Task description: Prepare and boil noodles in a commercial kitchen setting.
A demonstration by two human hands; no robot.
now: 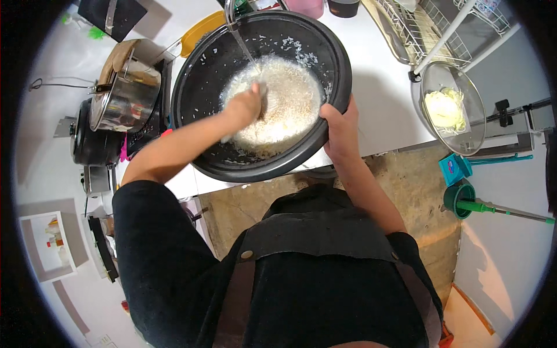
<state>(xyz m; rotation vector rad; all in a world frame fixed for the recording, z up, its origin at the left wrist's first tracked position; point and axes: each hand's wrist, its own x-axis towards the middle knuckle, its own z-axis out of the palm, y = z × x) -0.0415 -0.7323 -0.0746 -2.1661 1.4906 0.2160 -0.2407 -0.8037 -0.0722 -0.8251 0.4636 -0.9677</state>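
A large black basin [204,82] stands tilted under a metal faucet [229,17], from which a thin stream of water runs into it. Cloudy water with pale, rice-like grains [287,100] covers its bottom, and white bits stick to the inner wall. My left hand [246,104] is blurred, over the middle of the basin near the stream; whether its fingers hold something cannot be made out. On the right side, my right hand [341,126] grips the basin's rim, thumb on top and the other fingers mostly hidden.
To the left are a steel pot [137,100] and a black pot [98,135]. A yellow-orange plastic item [200,32] lies behind the basin. On the right stand a wire dish rack [439,35] and a mesh strainer [476,104] with pale yellow shreds [444,108].
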